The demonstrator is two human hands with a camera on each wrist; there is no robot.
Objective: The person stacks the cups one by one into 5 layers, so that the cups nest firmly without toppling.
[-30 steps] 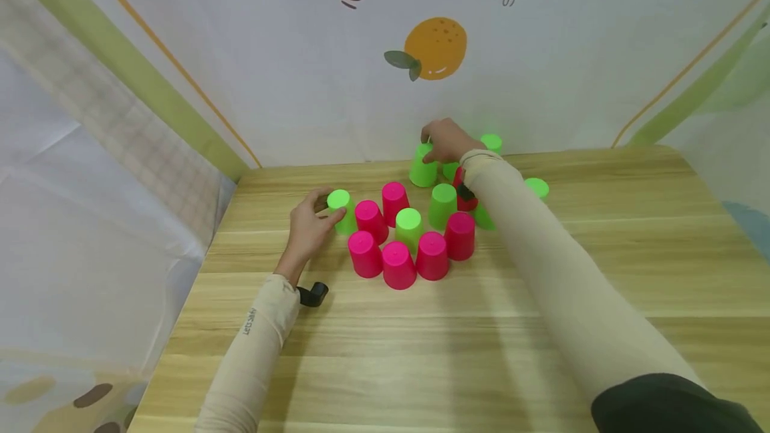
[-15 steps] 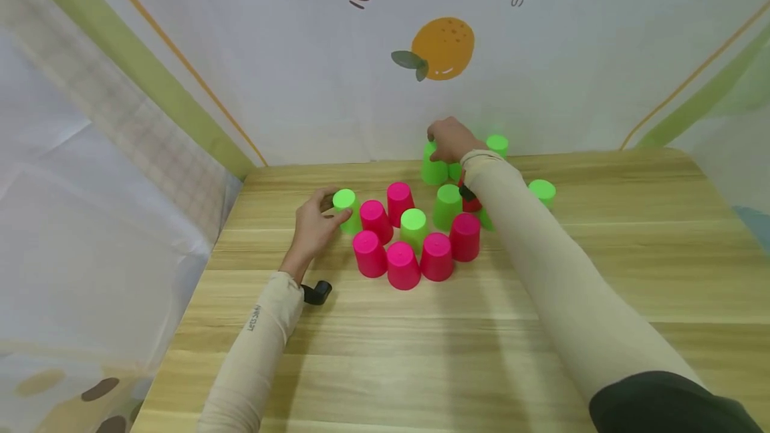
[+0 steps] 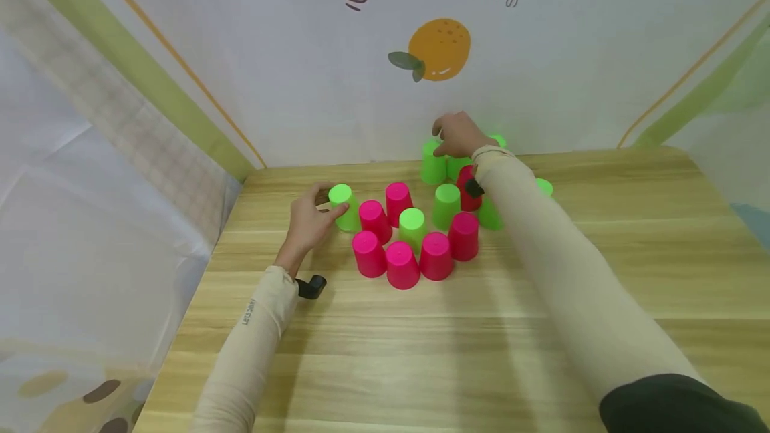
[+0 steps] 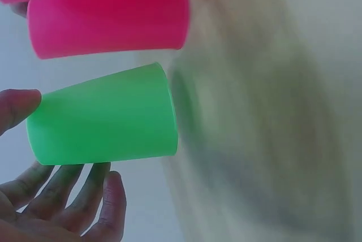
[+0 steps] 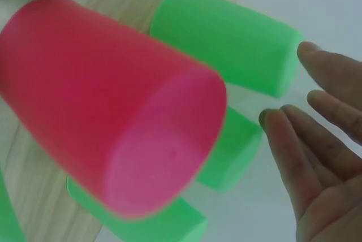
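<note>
My left hand [image 3: 308,222] holds a green cup [image 3: 344,212], upside down, at the left end of the group. In the left wrist view the thumb and fingers grip this green cup [image 4: 107,120] from opposite sides near its base, and its rim is close over the table. At the back, my right hand [image 3: 460,135] is over two upside-down green cups, nearest the left one [image 3: 433,171]. The right wrist view has its fingers [image 5: 285,151] spread, holding nothing, with one fingertip right at the base of that green cup [image 5: 226,41].
Several pink cups [image 3: 402,266] stand upside down in a curved row at the front, around a green cup [image 3: 412,227]. Another pink cup [image 3: 469,189] and more green cups [image 3: 446,207] stand behind, some partly covered by the right sleeve. A printed cloth [image 3: 301,85] hangs behind the wooden table [image 3: 385,353].
The back green cup has shifted right, beside its neighbour, and my right hand has let go of it and risen slightly. My left hand and its green cup have moved slightly left and back.
</note>
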